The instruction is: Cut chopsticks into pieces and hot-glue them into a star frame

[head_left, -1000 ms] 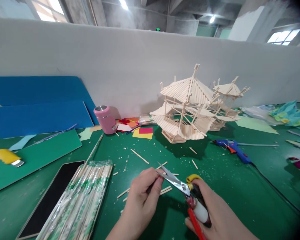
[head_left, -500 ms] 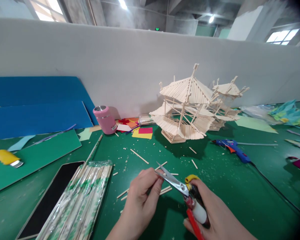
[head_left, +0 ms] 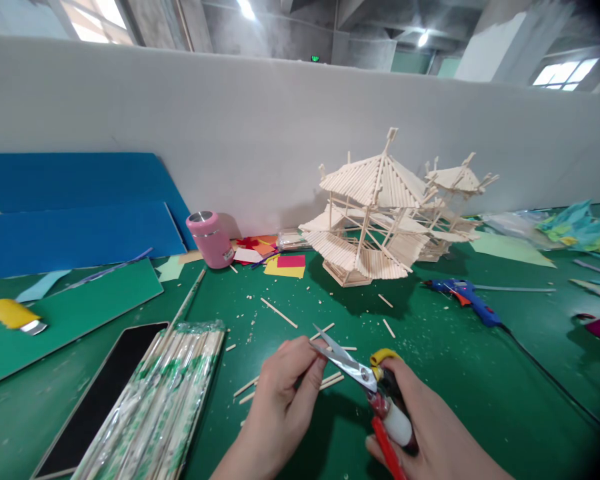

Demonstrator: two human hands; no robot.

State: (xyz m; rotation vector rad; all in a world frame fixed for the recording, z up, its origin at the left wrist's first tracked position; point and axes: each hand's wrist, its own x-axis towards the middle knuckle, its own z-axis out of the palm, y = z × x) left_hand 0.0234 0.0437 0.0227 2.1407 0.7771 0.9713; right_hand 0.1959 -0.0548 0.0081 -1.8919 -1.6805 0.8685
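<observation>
My left hand (head_left: 287, 387) is closed in a pinch, thumb against fingers, at the tips of the scissors. A thin wooden stick (head_left: 326, 330) shows at those fingertips, mostly hidden by the fingers and blades. My right hand (head_left: 425, 420) is wrapped around the scissors (head_left: 349, 364), whose handles are yellow, black and red with a white part. The blades are spread slightly and point left toward my left fingertips. More loose sticks (head_left: 333, 381) lie on the green table beneath and behind my hands.
A wooden stick pavilion model (head_left: 375, 180) stands behind, a smaller one (head_left: 453, 180) beside it. At right lies a blue glue gun (head_left: 463, 293) with its cord. Leftward are packed sticks (head_left: 180, 387), a black phone-like slab (head_left: 105, 393), a pink flask (head_left: 211, 243) and a yellow cutter (head_left: 10, 313).
</observation>
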